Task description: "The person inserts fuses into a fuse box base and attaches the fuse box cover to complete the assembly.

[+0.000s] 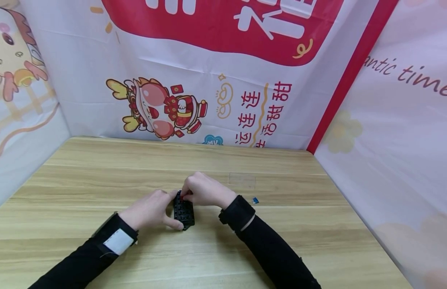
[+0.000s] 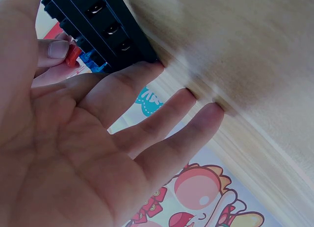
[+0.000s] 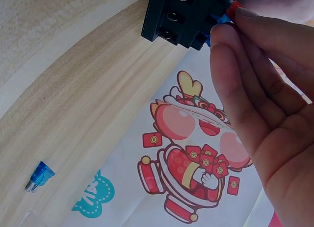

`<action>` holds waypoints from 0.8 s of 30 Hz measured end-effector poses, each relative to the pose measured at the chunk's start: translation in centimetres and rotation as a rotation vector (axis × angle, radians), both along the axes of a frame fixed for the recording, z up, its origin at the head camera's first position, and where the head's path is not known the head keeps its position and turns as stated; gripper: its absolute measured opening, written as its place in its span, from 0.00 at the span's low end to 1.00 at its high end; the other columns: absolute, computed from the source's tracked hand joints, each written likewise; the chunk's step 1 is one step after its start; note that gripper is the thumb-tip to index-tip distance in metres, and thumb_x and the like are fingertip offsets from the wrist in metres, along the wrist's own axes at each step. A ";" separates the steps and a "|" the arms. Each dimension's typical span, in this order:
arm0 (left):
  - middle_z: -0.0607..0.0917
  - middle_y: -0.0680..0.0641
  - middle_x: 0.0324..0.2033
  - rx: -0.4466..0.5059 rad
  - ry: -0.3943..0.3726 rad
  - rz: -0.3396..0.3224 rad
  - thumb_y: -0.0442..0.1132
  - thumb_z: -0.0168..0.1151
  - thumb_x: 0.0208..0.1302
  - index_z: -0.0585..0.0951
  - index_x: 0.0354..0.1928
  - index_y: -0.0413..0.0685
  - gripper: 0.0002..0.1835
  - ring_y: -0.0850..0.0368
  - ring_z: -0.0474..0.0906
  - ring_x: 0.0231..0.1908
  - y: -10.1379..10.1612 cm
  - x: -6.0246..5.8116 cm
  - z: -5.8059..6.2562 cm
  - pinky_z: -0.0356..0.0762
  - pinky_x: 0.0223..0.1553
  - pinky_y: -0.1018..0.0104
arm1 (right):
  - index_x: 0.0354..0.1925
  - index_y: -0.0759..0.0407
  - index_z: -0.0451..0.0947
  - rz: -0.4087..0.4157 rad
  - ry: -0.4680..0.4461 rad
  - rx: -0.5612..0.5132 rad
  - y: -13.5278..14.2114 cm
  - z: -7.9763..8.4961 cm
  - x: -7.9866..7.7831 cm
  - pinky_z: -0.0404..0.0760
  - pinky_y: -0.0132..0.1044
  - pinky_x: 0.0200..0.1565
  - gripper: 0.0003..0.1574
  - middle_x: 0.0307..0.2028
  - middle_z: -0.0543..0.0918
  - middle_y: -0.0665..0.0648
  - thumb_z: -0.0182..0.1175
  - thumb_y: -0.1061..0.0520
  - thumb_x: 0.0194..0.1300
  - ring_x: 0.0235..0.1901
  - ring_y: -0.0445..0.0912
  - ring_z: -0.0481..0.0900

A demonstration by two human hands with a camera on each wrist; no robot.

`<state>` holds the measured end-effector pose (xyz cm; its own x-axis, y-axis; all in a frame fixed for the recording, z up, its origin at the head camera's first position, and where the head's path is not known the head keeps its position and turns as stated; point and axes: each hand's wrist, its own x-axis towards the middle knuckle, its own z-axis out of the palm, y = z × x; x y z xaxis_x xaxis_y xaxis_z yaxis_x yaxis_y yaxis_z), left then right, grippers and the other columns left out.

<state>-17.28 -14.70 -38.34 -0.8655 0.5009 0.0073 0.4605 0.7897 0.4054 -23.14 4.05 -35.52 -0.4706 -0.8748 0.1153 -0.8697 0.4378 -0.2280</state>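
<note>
A black fuse block (image 1: 184,212) with rows of slots stands on the table. My left hand (image 1: 151,208) holds it by its ends, the thumb at the near end and the index finger at the far end; the other fingers are spread in the left wrist view. Between thumb and fingertips my right hand (image 1: 206,190) pinches a red blade fuse (image 2: 72,56) at the block's far end. Right beside it, a blue blade fuse (image 2: 93,61) sits in the block. Fingers partly hide both fuses in the right wrist view.
Another blue blade fuse (image 3: 40,175) lies loose on the wooden table (image 1: 136,160), to the right of my right hand. Behind it is a thin clear plastic piece (image 1: 242,180). Printed cloth (image 1: 194,52) hangs along the table's back and sides.
</note>
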 end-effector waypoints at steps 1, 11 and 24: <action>0.67 0.55 0.21 0.001 0.001 -0.002 0.64 0.72 0.40 0.73 0.59 0.43 0.47 0.60 0.66 0.25 0.0 0.0 0.0 0.61 0.26 0.65 | 0.34 0.56 0.86 0.003 -0.001 0.001 0.0 0.0 0.0 0.69 0.19 0.34 0.04 0.29 0.81 0.45 0.65 0.62 0.60 0.29 0.33 0.77; 0.69 0.54 0.23 0.007 0.008 -0.011 0.64 0.72 0.40 0.73 0.58 0.44 0.46 0.59 0.66 0.26 0.0 0.0 0.0 0.62 0.28 0.64 | 0.33 0.55 0.86 0.019 0.013 0.038 -0.2 0.1 0.1 0.69 0.20 0.33 0.04 0.28 0.80 0.45 0.64 0.62 0.60 0.28 0.32 0.75; 0.71 0.53 0.24 0.006 -0.009 0.002 0.64 0.73 0.40 0.73 0.57 0.45 0.45 0.59 0.66 0.26 0.0 -0.1 -0.1 0.62 0.26 0.65 | 0.29 0.55 0.84 0.008 0.022 0.057 -0.4 -0.1 0.3 0.68 0.20 0.29 0.05 0.25 0.78 0.44 0.64 0.62 0.61 0.24 0.33 0.71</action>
<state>-17.41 -14.70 -38.40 -0.8666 0.4989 0.0019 0.4548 0.7885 0.4141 -22.83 3.67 -35.58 -0.4613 -0.8840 0.0758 -0.8779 0.4423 -0.1836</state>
